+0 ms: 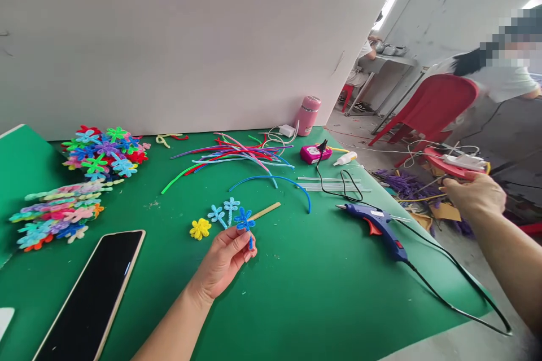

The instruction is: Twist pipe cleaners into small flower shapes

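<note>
My left hand [228, 254], closed, pinches a dark blue pipe-cleaner flower [244, 218] by its short stem above the green table. Just behind it lie two light blue pipe-cleaner flowers [224, 213], a yellow pipe-cleaner flower [200, 229] and a flat wooden stick [266, 211]. My right hand [476, 198] reaches out past the table's right edge, its fingers curled by a red stool [436, 161] with a white power strip [464, 161] on it. What those fingers hold, if anything, is hidden. A blue glue gun [376, 224] rests on the table between my hands.
Loose pipe cleaners [237, 152] and clear glue sticks [330, 185] lie behind. Finished flowers [105, 152] are piled at left, near a phone [93, 293]. A pink bottle [309, 115] stands by the white partition [190, 45]. The glue gun's black cord [457, 307] loops over the table edge. A person sits at right.
</note>
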`<state>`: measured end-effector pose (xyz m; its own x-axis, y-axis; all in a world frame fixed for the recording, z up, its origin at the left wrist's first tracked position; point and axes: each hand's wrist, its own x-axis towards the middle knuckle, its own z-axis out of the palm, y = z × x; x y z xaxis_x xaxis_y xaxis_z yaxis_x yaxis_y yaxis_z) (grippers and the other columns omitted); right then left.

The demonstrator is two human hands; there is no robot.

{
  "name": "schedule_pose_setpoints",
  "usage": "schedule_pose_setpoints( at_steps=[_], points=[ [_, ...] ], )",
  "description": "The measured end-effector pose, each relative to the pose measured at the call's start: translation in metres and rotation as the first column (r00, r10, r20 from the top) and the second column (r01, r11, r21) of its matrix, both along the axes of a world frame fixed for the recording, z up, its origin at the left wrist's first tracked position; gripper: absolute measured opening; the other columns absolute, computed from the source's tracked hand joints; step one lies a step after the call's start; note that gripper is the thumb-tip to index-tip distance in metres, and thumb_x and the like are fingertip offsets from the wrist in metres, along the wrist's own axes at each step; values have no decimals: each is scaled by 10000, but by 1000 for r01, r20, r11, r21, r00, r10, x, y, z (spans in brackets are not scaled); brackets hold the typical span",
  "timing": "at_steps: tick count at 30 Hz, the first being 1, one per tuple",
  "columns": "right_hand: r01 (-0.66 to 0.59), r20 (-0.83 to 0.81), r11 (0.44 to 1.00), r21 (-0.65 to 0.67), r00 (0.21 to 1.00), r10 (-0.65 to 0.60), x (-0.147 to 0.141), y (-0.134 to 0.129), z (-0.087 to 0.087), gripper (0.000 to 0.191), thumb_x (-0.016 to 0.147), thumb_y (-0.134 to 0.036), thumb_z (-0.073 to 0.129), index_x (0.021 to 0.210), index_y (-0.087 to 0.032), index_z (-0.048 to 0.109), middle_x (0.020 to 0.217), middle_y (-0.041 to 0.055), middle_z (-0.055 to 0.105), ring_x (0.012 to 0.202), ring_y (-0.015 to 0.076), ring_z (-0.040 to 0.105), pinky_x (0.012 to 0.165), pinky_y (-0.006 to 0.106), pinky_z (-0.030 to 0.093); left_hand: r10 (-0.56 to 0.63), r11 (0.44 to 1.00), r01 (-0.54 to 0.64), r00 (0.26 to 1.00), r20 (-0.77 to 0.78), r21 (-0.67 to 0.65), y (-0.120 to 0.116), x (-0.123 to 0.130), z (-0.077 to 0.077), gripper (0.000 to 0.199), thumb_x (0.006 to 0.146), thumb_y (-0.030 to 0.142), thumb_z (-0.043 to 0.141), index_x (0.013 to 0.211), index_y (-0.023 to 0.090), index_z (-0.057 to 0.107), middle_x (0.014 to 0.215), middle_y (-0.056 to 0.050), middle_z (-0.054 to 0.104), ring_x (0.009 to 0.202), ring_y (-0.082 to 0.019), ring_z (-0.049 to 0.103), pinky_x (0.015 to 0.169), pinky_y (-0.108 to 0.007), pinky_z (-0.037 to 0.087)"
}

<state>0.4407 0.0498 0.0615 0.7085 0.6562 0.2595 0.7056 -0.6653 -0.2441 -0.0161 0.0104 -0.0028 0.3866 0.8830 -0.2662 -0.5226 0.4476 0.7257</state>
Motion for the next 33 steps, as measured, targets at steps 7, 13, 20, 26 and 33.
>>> schedule_pose_setpoints(
  at_steps=[7, 13, 20, 26, 33],
  points=[
    [-407, -188, 905, 121, 886, 423, -117, 29, 1, 622, 707, -336, 595, 1269, -237, 349, 1186, 116, 526, 777, 201, 553, 638, 338, 374, 10, 999, -10, 1000, 6, -48, 0, 0, 1, 96, 651, 202, 690, 593, 140, 646, 568, -4, 573, 545, -97, 492, 575, -257, 380],
    [-685, -672, 453, 571, -73, 737, -267, -9, -28, 570, 738, -277, 590, 1254, -234, 351, 919, 46, 602, 782, 166, 556, 708, 332, 423, 12, 999, -13, 1000, -25, -39, 1, 0, 0, 113, 662, 218, 680, 591, 136, 650, 561, 2, 549, 544, -91, 484, 568, -246, 392],
    [-458, -706, 544, 703, -357, 611, -326, -10, -40, 543, 688, -219, 639, 1180, -222, 410, 669, -48, 473, 592, 94, 474, 555, 243, 397, 47, 998, -49, 998, -45, -43, 3, -1, -1, 136, 683, 272, 653, 630, 147, 654, 569, -1, 530, 556, -99, 467, 545, -237, 385],
    [-283, -732, 681, 676, -367, 574, -324, -5, -52, 490, 667, -261, 673, 1103, -229, 451, 646, -46, 486, 587, 102, 469, 566, 250, 393, 243, 962, -175, 899, -363, 209, -3, 5, 2, 192, 719, 332, 593, 668, 155, 647, 608, -24, 562, 596, -134, 471, 537, -246, 381],
    [-203, -716, 698, 687, -354, 601, -329, -14, -61, 446, 692, -279, 654, 1090, -247, 456, 656, -38, 470, 611, 110, 453, 583, 248, 394, 363, 890, -67, 701, -613, 450, -6, 7, 5, 109, 738, 242, 568, 652, 178, 590, 644, -8, 552, 561, -120, 457, 482, -221, 348]
  ],
)
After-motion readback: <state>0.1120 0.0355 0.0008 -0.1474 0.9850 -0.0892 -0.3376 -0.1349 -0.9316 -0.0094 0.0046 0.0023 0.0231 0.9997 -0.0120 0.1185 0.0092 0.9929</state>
